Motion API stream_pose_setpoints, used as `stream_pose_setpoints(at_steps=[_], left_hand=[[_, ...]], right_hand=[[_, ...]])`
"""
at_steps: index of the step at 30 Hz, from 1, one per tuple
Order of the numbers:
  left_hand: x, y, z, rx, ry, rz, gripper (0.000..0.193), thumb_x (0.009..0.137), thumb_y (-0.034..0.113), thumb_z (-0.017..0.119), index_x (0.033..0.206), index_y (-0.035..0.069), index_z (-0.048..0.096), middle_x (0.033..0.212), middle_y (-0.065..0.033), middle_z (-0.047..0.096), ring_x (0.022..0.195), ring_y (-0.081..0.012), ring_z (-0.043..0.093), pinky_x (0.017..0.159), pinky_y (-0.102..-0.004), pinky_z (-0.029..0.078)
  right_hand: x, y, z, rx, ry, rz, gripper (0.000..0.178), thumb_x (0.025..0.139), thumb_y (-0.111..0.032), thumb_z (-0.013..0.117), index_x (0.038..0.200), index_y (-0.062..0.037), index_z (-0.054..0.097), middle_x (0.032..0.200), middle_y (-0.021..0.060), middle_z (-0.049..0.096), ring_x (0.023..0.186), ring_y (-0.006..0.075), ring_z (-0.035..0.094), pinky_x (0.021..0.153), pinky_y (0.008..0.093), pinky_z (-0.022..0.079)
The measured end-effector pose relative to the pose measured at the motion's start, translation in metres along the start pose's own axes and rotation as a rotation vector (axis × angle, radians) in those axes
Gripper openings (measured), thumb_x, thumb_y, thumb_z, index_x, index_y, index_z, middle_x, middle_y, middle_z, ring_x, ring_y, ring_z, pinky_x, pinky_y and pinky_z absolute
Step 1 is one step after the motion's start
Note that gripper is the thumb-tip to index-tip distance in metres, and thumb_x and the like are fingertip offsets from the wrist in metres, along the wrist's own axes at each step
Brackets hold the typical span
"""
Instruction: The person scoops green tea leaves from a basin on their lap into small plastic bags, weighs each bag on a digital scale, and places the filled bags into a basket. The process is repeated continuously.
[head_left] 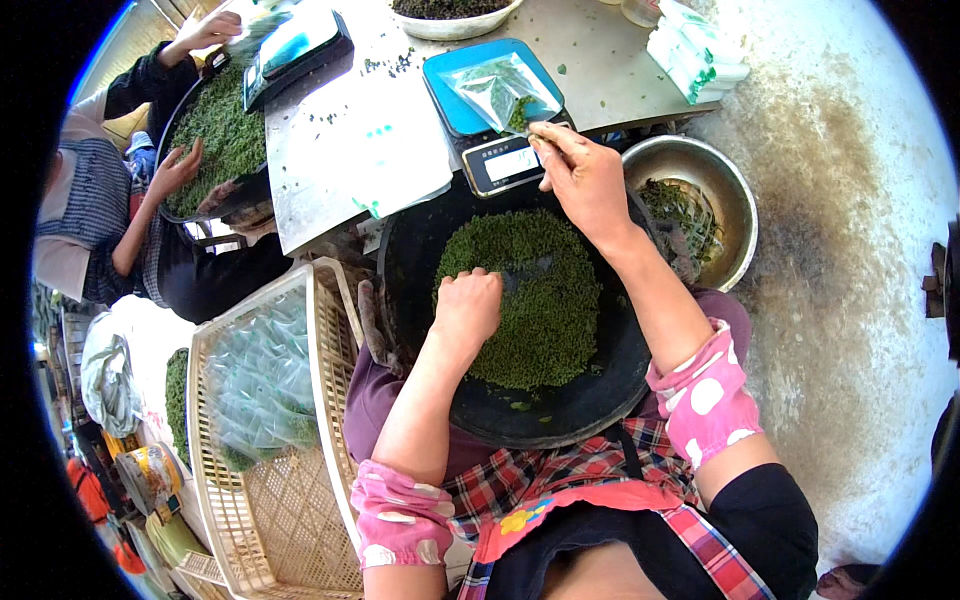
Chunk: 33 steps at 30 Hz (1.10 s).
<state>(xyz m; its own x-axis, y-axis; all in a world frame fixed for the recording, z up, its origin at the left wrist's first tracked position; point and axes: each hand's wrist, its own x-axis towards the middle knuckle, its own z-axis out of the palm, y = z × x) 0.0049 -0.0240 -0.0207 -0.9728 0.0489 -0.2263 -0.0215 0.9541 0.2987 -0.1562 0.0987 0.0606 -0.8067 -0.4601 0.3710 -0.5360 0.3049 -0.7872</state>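
My left hand (470, 304) is closed, its curled fingers down in a heap of small green berries (540, 330) that look like green peppercorns. The heap lies in a wide black basin (620, 370) on my lap. Above its far rim my right hand (582, 180) pinches at the near edge of a clear plastic bag (500, 85). A small green clump (521, 113) shows at that edge; what the fingertips hold is hidden. The bag lies on a blue-topped scale (440, 72), whose lit display is beside my right fingers.
Left of me stands a cream plastic crate (325, 370) with several filled clear bags (262, 370). A steel bowl (738, 190) with green scraps is at right. White bags (350, 150) lie on the table (590, 60). A co-worker (90, 200) sits at left by another basin.
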Motion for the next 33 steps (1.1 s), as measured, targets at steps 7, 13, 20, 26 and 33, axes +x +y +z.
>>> stream_pose_setpoints(at_steps=[7, 13, 20, 26, 33], left_hand=[[0.002, 0.003, -0.004, 0.018, -0.042, -0.008, 0.017, 0.082, 0.013, 0.063, 0.096, 0.004, 0.062, 0.095, -0.0146, 0.066, 0.092, -0.0328, 0.067, 0.080, -0.0460, 0.054], [0.003, 0.004, -0.004, 0.020, -0.065, -0.018, 0.017, 0.082, 0.013, 0.063, 0.097, 0.004, 0.063, 0.097, -0.0147, 0.066, 0.093, -0.0326, 0.067, 0.081, -0.0457, 0.054], [0.003, 0.003, -0.003, 0.001, -0.061, -0.019, 0.017, 0.082, 0.013, 0.064, 0.096, 0.004, 0.063, 0.097, -0.0146, 0.066, 0.093, -0.0333, 0.067, 0.082, -0.0458, 0.053], [0.002, 0.003, -0.002, -0.008, -0.048, -0.017, 0.016, 0.083, 0.013, 0.064, 0.096, 0.004, 0.063, 0.097, -0.0153, 0.066, 0.093, -0.0337, 0.066, 0.082, -0.0460, 0.053], [0.003, 0.004, -0.006, -0.051, 0.081, -0.026, 0.018, 0.082, 0.009, 0.062, 0.099, 0.003, 0.060, 0.092, -0.0166, 0.065, 0.089, -0.0356, 0.067, 0.076, -0.0457, 0.054]], right_hand=[[-0.045, 0.008, -0.022, 0.069, -0.047, 0.149, 0.013, 0.094, -0.013, 0.064, 0.095, 0.0001, 0.066, 0.076, 0.0035, 0.064, 0.059, 0.0079, 0.056, 0.054, 0.0229, 0.045], [-0.107, 0.023, -0.003, -0.115, -0.259, 0.210, 0.022, 0.094, -0.025, 0.063, 0.089, -0.0037, 0.063, 0.079, 0.0141, 0.065, 0.071, 0.0310, 0.066, 0.061, 0.0384, 0.050], [-0.125, 0.043, 0.002, -0.177, -0.377, 0.151, 0.017, 0.093, -0.019, 0.060, 0.095, -0.0033, 0.063, 0.094, 0.0154, 0.067, 0.084, 0.0354, 0.066, 0.071, 0.0430, 0.053], [-0.132, 0.050, -0.003, -0.261, -0.524, 0.208, 0.023, 0.090, -0.025, 0.065, 0.102, -0.0055, 0.066, 0.096, 0.0152, 0.068, 0.086, 0.0348, 0.066, 0.074, 0.0434, 0.053], [-0.076, 0.012, -0.023, -0.155, -0.353, 0.137, 0.043, 0.086, -0.030, 0.069, 0.124, -0.0104, 0.061, 0.118, 0.0133, 0.063, 0.078, 0.0239, 0.068, 0.075, 0.0369, 0.054]])
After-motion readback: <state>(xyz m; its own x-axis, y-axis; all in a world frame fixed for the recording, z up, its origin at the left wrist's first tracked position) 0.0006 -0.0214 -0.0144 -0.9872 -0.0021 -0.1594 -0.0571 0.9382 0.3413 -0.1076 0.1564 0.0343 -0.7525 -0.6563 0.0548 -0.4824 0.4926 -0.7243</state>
